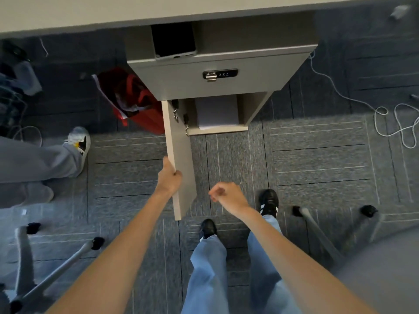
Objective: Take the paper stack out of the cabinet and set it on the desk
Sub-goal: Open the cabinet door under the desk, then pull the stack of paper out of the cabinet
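A white paper stack (216, 113) lies inside the lower compartment of a beige cabinet (217, 73) under the desk (90, 12). The cabinet door (179, 159) stands swung open toward me, hinged on the left. My left hand (169, 177) grips the door's outer edge. My right hand (226, 194) hovers in front of the opening, fingers curled with nothing in them, well short of the paper.
A red bag (136, 100) sits left of the cabinet. Another person's legs and shoe (78, 141) are at the left. Chair bases (34, 257) stand at lower left and lower right. A white cable (390, 118) loops on the carpet at right. A dark tablet (173, 40) rests atop the cabinet.
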Action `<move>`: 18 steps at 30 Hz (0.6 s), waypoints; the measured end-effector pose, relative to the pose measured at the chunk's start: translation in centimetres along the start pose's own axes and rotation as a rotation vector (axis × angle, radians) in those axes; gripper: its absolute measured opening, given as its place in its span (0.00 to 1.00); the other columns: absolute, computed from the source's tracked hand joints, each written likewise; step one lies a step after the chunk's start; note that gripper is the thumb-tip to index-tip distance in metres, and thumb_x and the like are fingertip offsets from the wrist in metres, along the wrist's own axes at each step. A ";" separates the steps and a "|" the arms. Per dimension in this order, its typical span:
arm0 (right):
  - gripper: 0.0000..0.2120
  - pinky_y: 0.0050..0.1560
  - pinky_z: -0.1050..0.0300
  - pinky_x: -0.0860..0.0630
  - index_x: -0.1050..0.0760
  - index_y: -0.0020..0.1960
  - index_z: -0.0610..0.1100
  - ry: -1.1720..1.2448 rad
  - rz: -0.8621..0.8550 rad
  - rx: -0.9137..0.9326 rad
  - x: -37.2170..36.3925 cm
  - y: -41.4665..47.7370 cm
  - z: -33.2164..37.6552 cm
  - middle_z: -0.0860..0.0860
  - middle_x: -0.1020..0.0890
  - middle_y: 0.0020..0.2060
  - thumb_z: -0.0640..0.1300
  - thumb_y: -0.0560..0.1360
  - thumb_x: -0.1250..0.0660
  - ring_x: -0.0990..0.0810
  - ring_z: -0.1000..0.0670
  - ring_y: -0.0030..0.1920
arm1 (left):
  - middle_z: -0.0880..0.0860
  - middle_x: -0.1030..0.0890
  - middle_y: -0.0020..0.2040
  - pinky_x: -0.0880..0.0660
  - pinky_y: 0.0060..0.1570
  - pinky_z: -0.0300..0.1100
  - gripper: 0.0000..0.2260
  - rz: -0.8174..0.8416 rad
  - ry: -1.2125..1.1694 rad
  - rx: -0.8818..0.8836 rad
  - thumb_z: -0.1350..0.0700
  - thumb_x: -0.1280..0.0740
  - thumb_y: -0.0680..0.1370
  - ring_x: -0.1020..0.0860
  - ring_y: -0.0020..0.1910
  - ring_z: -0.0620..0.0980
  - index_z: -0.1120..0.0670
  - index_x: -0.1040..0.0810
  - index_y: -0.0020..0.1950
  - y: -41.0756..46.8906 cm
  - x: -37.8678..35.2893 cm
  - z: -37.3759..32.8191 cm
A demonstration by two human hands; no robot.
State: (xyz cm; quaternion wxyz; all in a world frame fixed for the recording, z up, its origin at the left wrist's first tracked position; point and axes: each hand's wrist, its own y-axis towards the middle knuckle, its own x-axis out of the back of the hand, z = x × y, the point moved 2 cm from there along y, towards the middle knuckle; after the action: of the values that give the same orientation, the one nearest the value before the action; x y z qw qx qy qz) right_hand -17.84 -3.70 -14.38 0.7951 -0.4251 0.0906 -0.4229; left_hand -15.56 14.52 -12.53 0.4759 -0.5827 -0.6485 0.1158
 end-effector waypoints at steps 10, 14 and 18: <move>0.13 0.46 0.56 0.23 0.24 0.41 0.44 0.043 -0.116 -0.049 0.6 0.7 1.1 0.49 0.20 0.34 0.32 0.77 0.42 0.20 0.50 0.38 | 0.57 0.27 0.69 0.24 0.58 0.58 0.27 -0.199 0.171 -0.165 0.64 0.44 0.79 0.24 0.62 0.60 0.50 0.44 0.76 -2.0 2.2 5.2; 0.14 0.46 0.55 0.21 0.25 0.38 0.46 0.054 -0.143 -0.010 0.6 1.4 1.9 0.50 0.20 0.35 0.33 0.77 0.42 0.20 0.50 0.38 | 0.54 0.36 0.75 0.30 0.66 0.53 0.26 -0.353 0.308 -0.419 0.68 0.40 0.75 0.36 0.71 0.54 0.55 0.36 0.73 -2.9 2.0 3.0; 0.09 0.41 0.64 0.23 0.23 0.46 0.37 0.108 -0.165 0.071 1.6 2.4 1.7 0.48 0.21 0.38 0.31 0.77 0.42 0.22 0.50 0.37 | 0.54 0.27 0.68 0.34 0.65 0.48 0.21 -0.482 0.367 -0.656 0.70 0.40 0.70 0.31 0.67 0.54 0.55 0.23 0.61 -2.8 0.6 0.3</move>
State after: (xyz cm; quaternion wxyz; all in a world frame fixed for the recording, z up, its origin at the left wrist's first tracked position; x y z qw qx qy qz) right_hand -14.57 -3.17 -14.76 0.7662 -0.3792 0.0831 -0.5122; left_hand -17.54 14.30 -10.41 0.3864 -0.5459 -0.6731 -0.3158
